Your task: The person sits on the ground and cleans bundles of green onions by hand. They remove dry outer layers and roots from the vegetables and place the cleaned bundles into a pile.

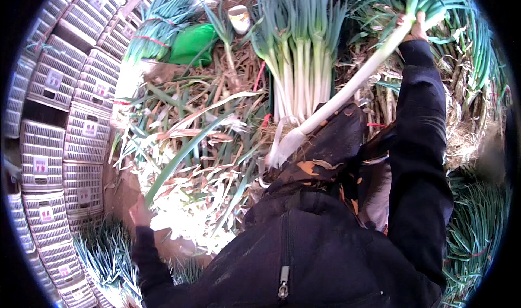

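My right hand (417, 28), at the upper right, grips a long leek (354, 82) where its white shaft meets the green leaves. The root end slants down to the left, near my knee. At the left, my left hand (139, 211) is by the lower end of a long green leaf (185, 155), seemingly holding it; glare and blur hide the fingers. A row of trimmed leeks (303, 68) with green tops and white shafts lies side by side in front of me, between the two hands. Peeled leaves and dry husks (203, 141) cover the ground left of it.
Slatted plastic crates (83, 133) are stacked along the left. A tied green bundle (156, 27), a green bag (193, 45) and a paper cup (239, 19) lie at the top. Untrimmed leeks (464, 76) are heaped at the right, with more green bundles (474, 234) below them.
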The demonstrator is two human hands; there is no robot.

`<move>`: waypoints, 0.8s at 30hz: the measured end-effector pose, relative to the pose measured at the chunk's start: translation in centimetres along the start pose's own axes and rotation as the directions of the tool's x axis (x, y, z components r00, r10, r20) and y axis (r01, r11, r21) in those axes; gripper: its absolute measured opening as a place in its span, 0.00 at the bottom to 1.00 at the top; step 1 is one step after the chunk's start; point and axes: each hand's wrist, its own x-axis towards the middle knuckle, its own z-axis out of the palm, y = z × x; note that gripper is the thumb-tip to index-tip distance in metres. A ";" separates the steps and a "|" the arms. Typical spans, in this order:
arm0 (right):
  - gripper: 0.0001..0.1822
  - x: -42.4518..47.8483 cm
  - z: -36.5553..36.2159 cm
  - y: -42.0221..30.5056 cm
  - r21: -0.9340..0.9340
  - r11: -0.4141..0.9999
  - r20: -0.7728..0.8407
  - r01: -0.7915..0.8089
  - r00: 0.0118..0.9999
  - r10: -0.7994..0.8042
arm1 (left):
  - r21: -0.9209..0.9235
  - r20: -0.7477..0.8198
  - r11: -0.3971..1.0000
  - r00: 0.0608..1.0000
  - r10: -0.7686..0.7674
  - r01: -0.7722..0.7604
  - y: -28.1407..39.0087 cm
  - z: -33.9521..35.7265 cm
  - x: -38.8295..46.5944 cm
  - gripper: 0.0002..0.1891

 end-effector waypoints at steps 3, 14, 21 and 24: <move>0.30 0.0 5.8 2.8 -0.277 0.959 -0.222 0.054 0.968 -0.118 | 0.627 0.346 0.687 0.921 0.178 -0.368 2.3 2.5 0.9 0.16; 0.17 2.1 6.5 9.4 -0.222 0.968 -0.212 -0.120 0.975 0.073 | -0.645 0.609 0.728 0.419 0.673 -0.233 34.2 24.2 -9.6 0.28; 0.11 -0.1 5.0 10.0 -0.356 0.911 -0.438 -0.210 0.898 0.036 | -0.575 0.305 0.633 0.582 0.754 -0.519 32.7 28.1 -13.0 0.15; 0.10 -0.3 5.3 10.1 -0.529 0.819 -0.436 -0.223 0.899 -0.037 | -0.567 0.259 0.646 0.635 0.728 -0.511 32.4 29.3 -14.4 0.13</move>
